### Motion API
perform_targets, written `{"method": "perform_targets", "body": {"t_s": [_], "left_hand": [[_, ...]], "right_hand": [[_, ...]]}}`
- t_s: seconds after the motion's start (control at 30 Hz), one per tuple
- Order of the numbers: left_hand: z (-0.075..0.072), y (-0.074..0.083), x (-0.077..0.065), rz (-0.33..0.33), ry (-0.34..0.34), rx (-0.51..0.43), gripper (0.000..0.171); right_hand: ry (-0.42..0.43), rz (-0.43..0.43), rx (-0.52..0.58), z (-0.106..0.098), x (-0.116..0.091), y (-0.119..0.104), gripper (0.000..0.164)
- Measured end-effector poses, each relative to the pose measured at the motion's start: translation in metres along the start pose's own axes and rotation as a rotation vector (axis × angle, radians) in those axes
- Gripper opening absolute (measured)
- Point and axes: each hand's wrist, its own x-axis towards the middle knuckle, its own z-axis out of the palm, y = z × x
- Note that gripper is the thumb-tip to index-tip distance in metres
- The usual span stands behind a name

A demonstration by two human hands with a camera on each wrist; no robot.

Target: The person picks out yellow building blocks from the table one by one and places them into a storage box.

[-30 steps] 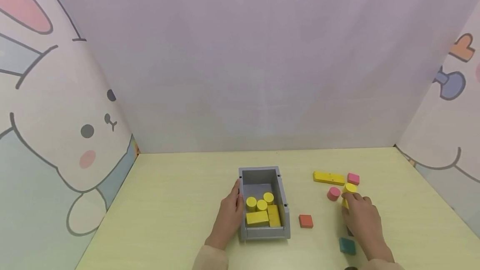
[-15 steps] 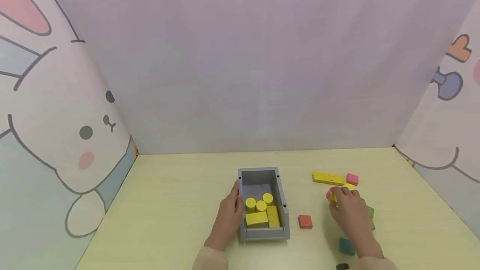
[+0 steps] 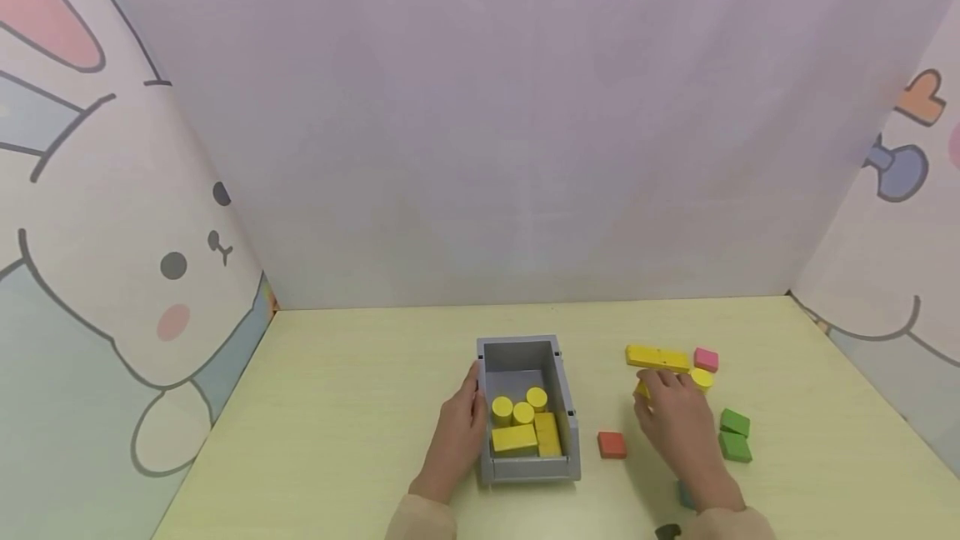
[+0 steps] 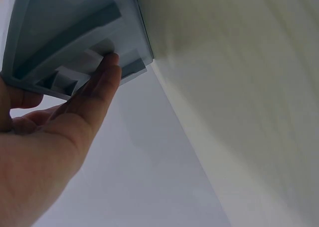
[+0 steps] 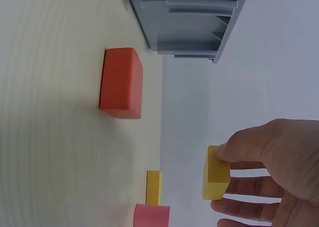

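Note:
My left hand (image 3: 457, 423) lies along the outer left wall of a grey plastic bin (image 3: 567, 390). In the left wrist view its fingers (image 4: 97, 90) are straight against the bin's side, the thumb near the rim. Yellow cylinders (image 3: 502, 411) and yellow rectangular blocks (image 3: 514, 438) sit inside the bin. My right hand (image 3: 678, 423) pinches a yellow block (image 5: 216, 174) between thumb and fingers, lifted off the table, as the right wrist view shows. A red block (image 3: 612, 445) lies on the table between the bin and that hand.
Beyond the right hand lie a long yellow block (image 3: 657, 357), a pink block (image 3: 706, 359) and a yellow cylinder (image 3: 702, 380). A pink cylinder (image 5: 151, 215) shows in the right wrist view. Green blocks (image 3: 735, 447) and a partly hidden teal block (image 3: 686, 496) are nearer.
My right hand has lifted the yellow block and moved it left, toward the bin, uncovering the green blocks. My left hand and the bin have stayed in place.

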Motion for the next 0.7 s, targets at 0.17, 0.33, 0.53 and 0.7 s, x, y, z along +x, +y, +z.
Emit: {"method": "perform_targets", "body": {"t_s": [0.17,0.33,0.53,0.7], "left_hand": [[0.0,0.0,0.0,0.005,0.001,-0.009,0.045],[0.0,0.0,-0.001,0.004,0.004,-0.01,0.045],[0.0,0.0,0.0,0.002,0.005,-0.009,0.045],[0.0,-0.001,0.0,0.006,0.004,-0.012,0.045]], "right_hand": [[-0.005,0.007,0.004,0.004,0.004,-0.007,0.023],[0.0,-0.005,0.003,0.007,0.009,-0.017,0.023],[-0.009,-0.024,0.003,0.008,0.017,-0.031,0.023],[-0.009,-0.05,-0.012,0.009,0.025,-0.043,0.026]]}}
